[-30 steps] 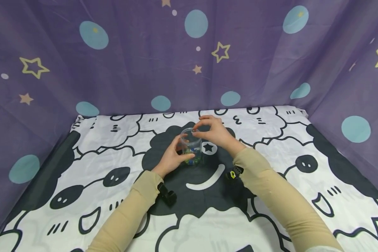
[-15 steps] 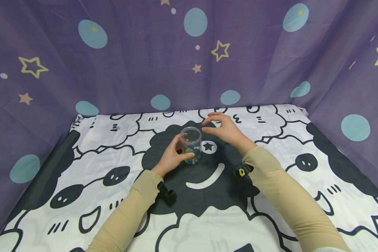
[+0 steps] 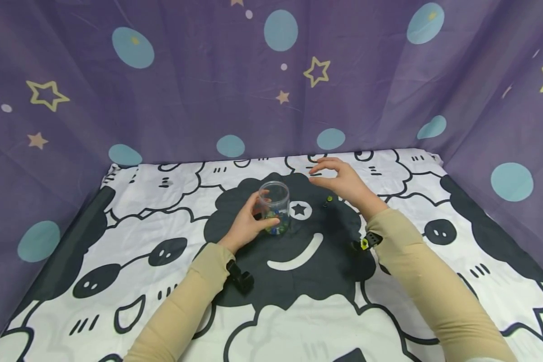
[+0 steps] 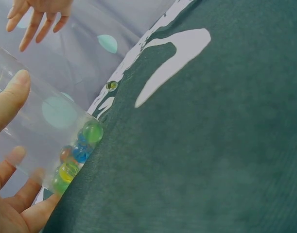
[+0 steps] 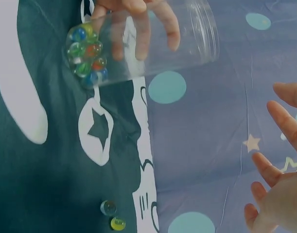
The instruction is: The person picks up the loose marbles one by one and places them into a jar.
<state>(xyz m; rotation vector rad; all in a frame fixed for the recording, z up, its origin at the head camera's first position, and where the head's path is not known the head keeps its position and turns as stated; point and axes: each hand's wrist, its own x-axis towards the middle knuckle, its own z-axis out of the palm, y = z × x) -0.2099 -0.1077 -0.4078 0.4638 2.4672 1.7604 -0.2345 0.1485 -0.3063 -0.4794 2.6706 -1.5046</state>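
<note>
A clear, lidless plastic jar (image 3: 275, 201) stands upright on the cloth, with several coloured glass marbles (image 5: 87, 53) in its bottom. My left hand (image 3: 249, 226) grips the jar from the left, thumb in front and fingers behind. My right hand (image 3: 341, 183) is in the air to the right of the jar, fingers loosely bent and apart, holding nothing. Below it on the dark cloth lie two loose marbles: a yellow-green marble (image 5: 118, 224) and a clear greyish marble (image 5: 108, 208) close beside it.
The table is covered by a cloth (image 3: 298, 327) printed with black and white cartoon sheep. A purple curtain (image 3: 185, 90) with stars and dots hangs behind and at both sides. A black camera (image 3: 240, 277) is strapped to my left wrist.
My right hand has moved from the jar's mouth to the right, its thumb and fingers parting. The two loose marbles have come into sight beneath it. My left hand and the jar stay in place.
</note>
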